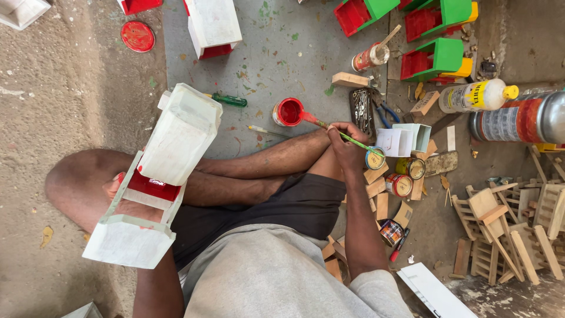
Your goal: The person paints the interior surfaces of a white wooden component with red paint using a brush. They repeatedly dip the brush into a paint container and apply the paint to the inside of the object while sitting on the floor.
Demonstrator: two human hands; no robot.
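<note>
I look down on a person seated cross-legged on a paint-spattered floor. My right hand (344, 141) is closed around a thin paintbrush (344, 136) with a green handle, fingers pinched together on the shaft. The brush's red-loaded tip lies at the rim of a small open tin of red paint (288, 112), which stands on the grey floor just past the shins. The handle's far end crosses over a small blue-rimmed tin (375, 158) beside the knee.

My left hand (115, 187) is mostly hidden behind a white wooden toy house (156, 176); it grips the piece from underneath, with only the thumb side showing, so I cannot tell exactly how the fingers wrap. The house is tilted, held over the left knee, and its inner floor is painted red.

On the floor beyond the paint tin lie a green-handled screwdriver (228, 100) and a second thin brush (268, 132). A red lid (138, 36) sits well apart at upper left. To the right are finished red-and-green houses (438, 58), a white glue bottle with a yellow cap (478, 95), a tray of nails (362, 109), several small closed tins (401, 184), and unpainted wooden chairs (500, 229).
</note>
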